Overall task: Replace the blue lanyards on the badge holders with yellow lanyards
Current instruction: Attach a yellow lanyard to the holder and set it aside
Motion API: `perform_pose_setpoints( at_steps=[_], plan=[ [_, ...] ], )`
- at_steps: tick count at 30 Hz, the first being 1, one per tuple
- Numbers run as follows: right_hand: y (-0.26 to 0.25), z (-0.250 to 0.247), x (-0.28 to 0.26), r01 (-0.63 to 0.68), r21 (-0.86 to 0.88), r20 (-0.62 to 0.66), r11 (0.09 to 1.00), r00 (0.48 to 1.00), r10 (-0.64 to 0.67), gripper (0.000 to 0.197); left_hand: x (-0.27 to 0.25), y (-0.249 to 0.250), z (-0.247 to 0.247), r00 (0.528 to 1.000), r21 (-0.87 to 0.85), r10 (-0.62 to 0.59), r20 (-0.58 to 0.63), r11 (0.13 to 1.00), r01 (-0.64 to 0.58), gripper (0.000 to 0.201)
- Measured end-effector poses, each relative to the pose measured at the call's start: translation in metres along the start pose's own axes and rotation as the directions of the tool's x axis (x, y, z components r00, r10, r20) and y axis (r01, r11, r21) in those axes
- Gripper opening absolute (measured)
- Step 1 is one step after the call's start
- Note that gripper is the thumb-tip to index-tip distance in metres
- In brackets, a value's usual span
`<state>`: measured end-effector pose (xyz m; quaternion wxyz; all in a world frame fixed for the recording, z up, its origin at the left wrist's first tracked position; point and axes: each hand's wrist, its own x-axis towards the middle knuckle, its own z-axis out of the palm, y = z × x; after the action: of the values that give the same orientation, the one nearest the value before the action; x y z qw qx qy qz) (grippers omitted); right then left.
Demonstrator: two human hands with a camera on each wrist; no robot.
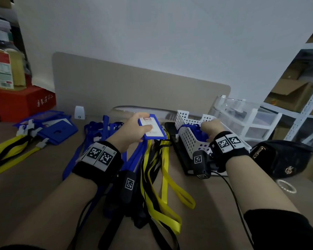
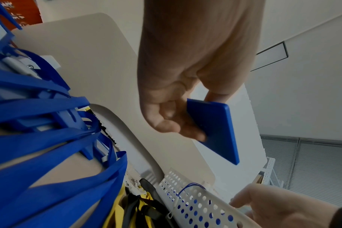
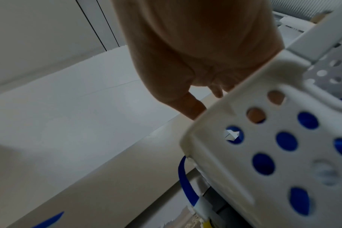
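Note:
My left hand (image 1: 135, 131) pinches a blue badge holder (image 1: 153, 129) with a white card in it, thumb on the card face, above the desk's middle. The left wrist view shows the fingers (image 2: 176, 120) under the holder's blue back (image 2: 217, 131); no lanyard shows on it. My right hand (image 1: 210, 128) reaches into a white perforated basket (image 1: 188, 138) holding blue lanyards (image 1: 197, 128). The basket wall (image 3: 234, 123) hides its fingertips. Loose blue lanyards (image 1: 105, 130) and yellow lanyards (image 1: 166, 177) lie on the desk in front of me.
Blue badge holders (image 1: 49, 129) with yellow lanyards (image 1: 7, 156) lie at the left. A red box (image 1: 20, 103) and a bottle (image 1: 7, 69) stand far left. A beige divider (image 1: 134, 87) closes the back. A clear drawer unit (image 1: 242, 116) and a black bag (image 1: 282, 157) sit at the right.

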<state>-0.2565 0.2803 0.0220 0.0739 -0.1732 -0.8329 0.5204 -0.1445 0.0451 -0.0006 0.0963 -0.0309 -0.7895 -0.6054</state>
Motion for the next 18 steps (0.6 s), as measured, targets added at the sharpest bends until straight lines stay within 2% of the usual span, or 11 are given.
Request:
perform_pose_setpoints(
  at_steps=[2,5,8,10,11,12,14,16,18],
  plan=[
    [0.000,0.002,0.001,0.011,-0.109,0.032,0.994,0.999,-0.008,0.048,0.000,-0.001,0.001,1.000,0.014,-0.016,0.008,1.000,0.016,0.039],
    [0.005,0.007,0.009,0.093,-0.344,0.033,0.934,0.996,-0.087,0.056,0.001,-0.001,0.001,0.999,0.026,-0.027,0.021,0.999,0.026,0.041],
    [-0.001,0.016,-0.008,0.269,-0.436,0.155,0.859,0.963,-0.222,0.059,0.002,-0.001,0.002,0.999,0.016,-0.035,0.015,0.999,0.035,0.039],
    [-0.005,0.023,-0.017,0.378,-0.598,0.260,0.707,0.926,-0.275,0.055,0.001,-0.001,0.004,0.999,0.023,-0.042,0.017,0.999,0.041,0.040],
    [-0.007,0.026,-0.019,0.410,-0.694,0.289,0.592,0.911,-0.293,0.055,0.001,-0.001,0.004,0.999,0.028,-0.046,0.023,0.999,0.045,0.041],
    [-0.009,0.029,-0.018,0.431,-0.758,0.302,0.490,0.897,-0.322,0.057,0.001,-0.001,0.005,0.998,0.033,-0.050,0.030,0.998,0.049,0.042],
    [-0.011,0.036,-0.018,0.439,-0.828,0.336,0.348,0.887,-0.318,0.059,0.000,-0.001,0.005,0.997,0.043,-0.059,0.045,0.997,0.057,0.045],
    [-0.011,0.038,-0.013,0.414,-0.866,0.341,0.281,0.899,-0.274,0.056,0.000,-0.002,0.004,0.997,0.054,-0.064,0.054,0.997,0.061,0.046],
    [-0.010,0.040,-0.011,0.392,-0.880,0.324,0.270,0.909,-0.262,0.048,0.000,-0.002,0.003,0.996,0.058,-0.065,0.059,0.996,0.061,0.047]
  ],
)
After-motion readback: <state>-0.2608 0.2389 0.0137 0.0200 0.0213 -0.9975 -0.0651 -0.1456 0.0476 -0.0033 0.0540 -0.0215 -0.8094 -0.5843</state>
